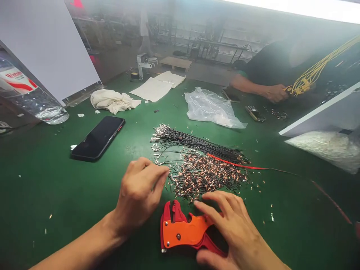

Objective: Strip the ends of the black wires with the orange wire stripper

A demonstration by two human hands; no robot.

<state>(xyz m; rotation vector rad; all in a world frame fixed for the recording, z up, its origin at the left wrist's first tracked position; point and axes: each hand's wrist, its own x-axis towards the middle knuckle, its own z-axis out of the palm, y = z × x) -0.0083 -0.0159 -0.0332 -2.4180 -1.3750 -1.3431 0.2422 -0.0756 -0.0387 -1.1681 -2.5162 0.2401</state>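
Lower centre-right of the frame: the right hand, nearest the camera, is open, its fingers spread and its thumb apart around the handle end of an orange-and-red wire stripper, which lies at lower centre with its jaws towards the left and upper left. The left hand, left of centre, has thumb and forefinger closed together at the left edge of the heap of clippings; whether anything is pinched between them cannot be told. The heap (short black pieces mixed with coppery and silvery bits) spreads across the centre, below a bundle of black wires with pale metallic left ends. A red strand runs from the lower side of the bundle towards the right. Left of centre lies a dark phone; above it are a crumpled white cloth and, further right, pale sheets. A clear plastic bag occupies the upper centre-right. Upper left, a clear bottle stands tilted in view. Upper right, another person's hand is at a cluster of yellow wires, beyond the green table's nearer objects
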